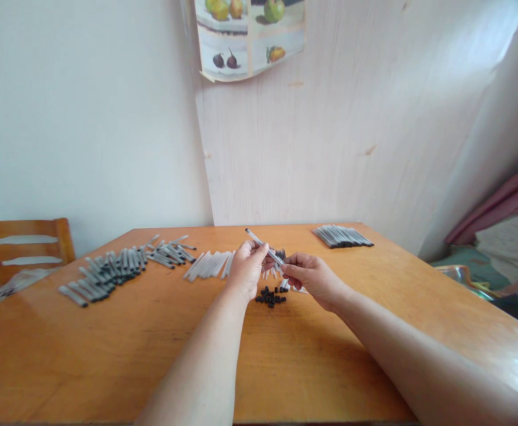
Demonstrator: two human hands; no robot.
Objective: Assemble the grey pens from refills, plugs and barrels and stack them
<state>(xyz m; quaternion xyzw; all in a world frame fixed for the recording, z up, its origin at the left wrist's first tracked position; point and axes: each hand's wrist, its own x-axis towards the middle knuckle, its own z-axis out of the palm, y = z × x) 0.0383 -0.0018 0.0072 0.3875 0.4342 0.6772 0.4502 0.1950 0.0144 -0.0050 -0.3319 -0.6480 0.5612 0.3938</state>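
A slim pen with a dark far end slants between my two hands above the table. My left hand pinches its barrel between thumb and fingers. The fingers of my right hand close on the near end of the same pen; whether they also hold a small part there I cannot tell. Just below the hands lies a heap of small black plugs. White pen barrels lie in a row left of my left hand. Thin white pieces, partly hidden, lie beneath the hands.
Many grey-white pens with black ends spread over the left of the wooden table. Another neat row of pens lies at the back right. A wooden chair stands at the left, and a wall rises behind the table.
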